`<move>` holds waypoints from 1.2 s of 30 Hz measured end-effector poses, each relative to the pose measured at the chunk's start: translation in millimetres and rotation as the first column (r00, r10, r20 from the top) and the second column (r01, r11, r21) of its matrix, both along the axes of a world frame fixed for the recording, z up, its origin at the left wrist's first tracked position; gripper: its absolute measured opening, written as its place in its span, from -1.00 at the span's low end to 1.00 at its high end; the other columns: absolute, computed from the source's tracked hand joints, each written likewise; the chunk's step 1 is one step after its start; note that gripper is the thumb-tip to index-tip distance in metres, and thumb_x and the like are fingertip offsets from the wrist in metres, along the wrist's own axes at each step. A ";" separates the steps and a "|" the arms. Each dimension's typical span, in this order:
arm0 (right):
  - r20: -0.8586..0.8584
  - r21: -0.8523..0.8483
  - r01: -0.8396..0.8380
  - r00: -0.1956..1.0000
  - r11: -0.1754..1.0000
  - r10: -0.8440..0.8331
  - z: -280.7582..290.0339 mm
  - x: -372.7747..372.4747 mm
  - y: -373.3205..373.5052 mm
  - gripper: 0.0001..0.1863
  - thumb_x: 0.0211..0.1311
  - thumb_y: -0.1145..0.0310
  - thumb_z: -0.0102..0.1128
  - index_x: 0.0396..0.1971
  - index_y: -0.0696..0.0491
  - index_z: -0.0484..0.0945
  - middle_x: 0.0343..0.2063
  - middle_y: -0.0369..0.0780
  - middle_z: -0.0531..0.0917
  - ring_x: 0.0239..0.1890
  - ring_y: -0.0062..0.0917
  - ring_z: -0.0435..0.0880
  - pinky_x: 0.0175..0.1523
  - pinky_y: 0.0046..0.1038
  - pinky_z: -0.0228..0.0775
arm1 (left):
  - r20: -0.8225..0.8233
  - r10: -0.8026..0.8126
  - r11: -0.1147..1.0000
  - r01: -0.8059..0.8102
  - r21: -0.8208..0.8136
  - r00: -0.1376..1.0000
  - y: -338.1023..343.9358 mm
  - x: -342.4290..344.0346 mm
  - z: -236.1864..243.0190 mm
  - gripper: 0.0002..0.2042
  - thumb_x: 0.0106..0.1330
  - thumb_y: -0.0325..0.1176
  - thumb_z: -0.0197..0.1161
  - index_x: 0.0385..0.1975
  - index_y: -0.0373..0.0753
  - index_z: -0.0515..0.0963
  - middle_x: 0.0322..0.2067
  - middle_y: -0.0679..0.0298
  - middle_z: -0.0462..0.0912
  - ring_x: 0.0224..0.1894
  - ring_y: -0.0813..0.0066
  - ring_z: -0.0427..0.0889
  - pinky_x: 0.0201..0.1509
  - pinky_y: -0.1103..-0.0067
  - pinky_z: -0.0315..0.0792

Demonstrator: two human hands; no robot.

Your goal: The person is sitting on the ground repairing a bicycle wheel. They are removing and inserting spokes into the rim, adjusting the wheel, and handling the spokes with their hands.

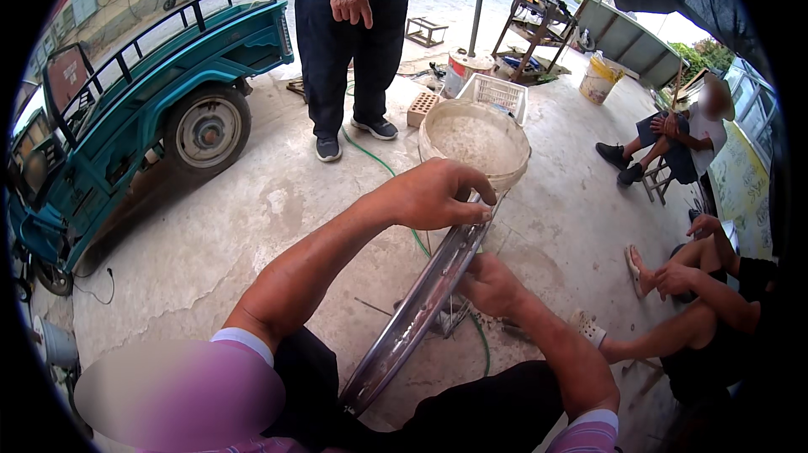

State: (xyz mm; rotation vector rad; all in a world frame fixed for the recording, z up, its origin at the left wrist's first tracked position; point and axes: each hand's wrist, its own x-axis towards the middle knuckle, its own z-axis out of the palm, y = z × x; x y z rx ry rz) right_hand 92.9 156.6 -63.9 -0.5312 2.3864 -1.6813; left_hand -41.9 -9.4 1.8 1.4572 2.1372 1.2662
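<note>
While the left forearm is reached far and rightward, the left hand (438, 195) is bent over the far end of a metal wheel rim (418, 306), its fingers curled down and closed on the rim beside the thumb. By the right hand (495, 286), set nearer and lower, the rim's right side is met; its fingertips are partly hidden, so how firmly they are closed cannot be told. The rim is tilted in front of the body, its near end set between the dark-trousered legs. Just beyond the left hand stands a round pale tub (512, 177); a cloudy, beige surface is seen inside, but its nature cannot be told. Behind it are placed a white basket (523, 104) and a red-and-white bucket (455, 74); farther right, a yellow-and-white bucket (599, 83) is seen. Concrete floor (210, 234) is spread leftward as far as a teal cart (151, 108). The far side is bounded by a standing person (358, 41), the right by seated people (703, 310).
</note>
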 end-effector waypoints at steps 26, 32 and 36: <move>0.034 0.006 -0.021 0.999 1.000 0.021 -2.2 -2.0 -2.4 -0.81 0.40 0.37 0.13 -0.14 0.09 0.67 -0.41 -0.35 0.68 -0.33 -0.71 0.53 -0.18 -0.53 0.41 | -0.005 -0.068 0.991 0.068 0.114 0.998 -2.3 -8.1 -12.4 -0.82 0.23 -0.35 0.34 -0.23 -0.27 0.68 -0.49 0.27 0.66 -0.48 0.58 0.54 -0.36 0.57 0.41; 0.067 0.018 -0.001 0.998 1.000 0.000 -0.3 -1.3 -1.2 -0.81 0.38 0.37 0.14 -0.14 0.09 0.67 -0.44 -0.36 0.66 -0.36 -0.73 0.51 -0.20 -0.53 0.39 | 0.003 0.047 0.999 -0.047 -0.004 0.999 -2.0 3.1 2.3 -0.83 0.22 -0.39 0.32 -0.24 -0.28 0.67 -0.46 0.24 0.69 -0.44 0.56 0.59 -0.30 0.55 0.46; 0.077 0.001 -0.020 0.997 1.000 0.020 -1.8 -2.0 -2.4 -0.80 0.39 0.36 0.15 -0.14 0.09 0.67 -0.45 -0.37 0.65 -0.36 -0.73 0.50 -0.21 -0.53 0.39 | 0.012 -0.135 0.975 0.131 0.178 0.991 -2.8 -9.2 -13.7 -0.85 0.24 -0.37 0.32 -0.26 -0.28 0.67 -0.47 0.24 0.69 -0.43 0.56 0.61 -0.32 0.56 0.46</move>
